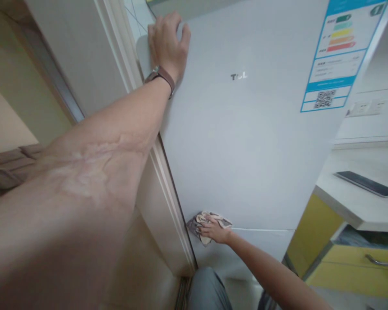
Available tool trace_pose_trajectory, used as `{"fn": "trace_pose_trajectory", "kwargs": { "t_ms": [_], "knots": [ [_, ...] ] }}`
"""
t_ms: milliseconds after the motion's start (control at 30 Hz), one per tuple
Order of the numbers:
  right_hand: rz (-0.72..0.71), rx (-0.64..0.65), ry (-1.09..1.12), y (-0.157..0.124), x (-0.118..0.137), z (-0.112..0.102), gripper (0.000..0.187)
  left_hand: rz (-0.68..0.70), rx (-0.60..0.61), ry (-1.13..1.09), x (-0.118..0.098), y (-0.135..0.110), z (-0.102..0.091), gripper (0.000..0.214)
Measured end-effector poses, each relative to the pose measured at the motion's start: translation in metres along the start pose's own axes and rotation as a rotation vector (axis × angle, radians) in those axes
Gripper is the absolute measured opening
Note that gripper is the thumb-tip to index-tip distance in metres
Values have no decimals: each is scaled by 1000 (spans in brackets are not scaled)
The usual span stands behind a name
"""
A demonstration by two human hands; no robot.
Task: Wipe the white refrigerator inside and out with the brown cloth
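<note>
A pale grey fridge door [245, 142] fills the middle of the head view. My left hand [168, 43], with a brown watch on the wrist, rests flat on the door's upper left corner, fingers curled over its top edge. Low down, my right hand [215, 230] presses a crumpled grey and beige cloth [207, 221] against the door's lower left edge, just above the seam to the lower door.
An energy label sticker [338, 51] is on the door's upper right. A white door frame [123, 64] runs along the fridge's left side. To the right stands a counter [352, 193] with a dark flat device [365, 183], yellow cabinets [358, 262] below. My knee [207, 288] is at the bottom.
</note>
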State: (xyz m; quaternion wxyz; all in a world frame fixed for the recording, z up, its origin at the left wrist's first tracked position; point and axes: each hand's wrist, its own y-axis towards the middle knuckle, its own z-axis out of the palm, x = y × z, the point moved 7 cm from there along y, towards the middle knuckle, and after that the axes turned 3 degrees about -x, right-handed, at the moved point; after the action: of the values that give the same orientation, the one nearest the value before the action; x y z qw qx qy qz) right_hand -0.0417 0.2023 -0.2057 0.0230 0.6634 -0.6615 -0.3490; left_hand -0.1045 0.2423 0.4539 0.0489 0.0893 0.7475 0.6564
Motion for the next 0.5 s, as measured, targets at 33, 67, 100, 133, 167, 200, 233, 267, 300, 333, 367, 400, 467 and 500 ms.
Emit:
{"fn": "trace_pose_trajectory", "kwargs": {
  "t_ms": [33, 67, 100, 133, 167, 200, 233, 267, 300, 333, 367, 400, 467, 500],
  "knots": [
    [-25, 22, -6, -3, -7, -14, 26, -5, -5, -12, 1, -1, -1, 26],
    [-41, 43, -22, -1, -18, -32, 29, -8, -8, -25, 1, -2, -2, 26],
    [-29, 57, -44, 4, -34, -55, 32, -7, -10, -38, 2, -3, -2, 26],
    [-31, 76, -100, 13, -52, -82, 37, -6, -12, -48, 2, -4, -2, 25],
    [-27, 83, -161, 26, -73, -114, 41, -3, -16, -55, 2, -4, -2, 25],
    [-22, 79, -214, 42, -94, -151, 44, 2, -19, -60, 2, -5, -1, 25],
    [11, 83, -269, 59, -119, -190, 48, 8, -20, -65, 2, -5, 0, 25],
    [73, 73, -325, 78, -145, -233, 53, 14, -19, -73, 1, -5, 0, 26],
    [154, 51, -376, 97, -171, -277, 56, 22, -17, -83, 1, -5, 1, 27],
    [275, 14, -431, 115, -198, -323, 58, 31, -13, -93, 0, -4, 2, 30],
    [404, -20, -483, 130, -222, -367, 59, 41, -8, -100, 0, -4, 3, 33],
    [521, -66, -532, 142, -243, -408, 60, 47, 0, -103, 0, -3, 4, 35],
    [706, -211, -608, 159, -272, -476, 62, 56, 15, -91, 0, -2, 7, 38],
    [764, -266, -629, 164, -281, -498, 61, 58, 19, -80, 1, -1, 8, 39]
  ]
}}
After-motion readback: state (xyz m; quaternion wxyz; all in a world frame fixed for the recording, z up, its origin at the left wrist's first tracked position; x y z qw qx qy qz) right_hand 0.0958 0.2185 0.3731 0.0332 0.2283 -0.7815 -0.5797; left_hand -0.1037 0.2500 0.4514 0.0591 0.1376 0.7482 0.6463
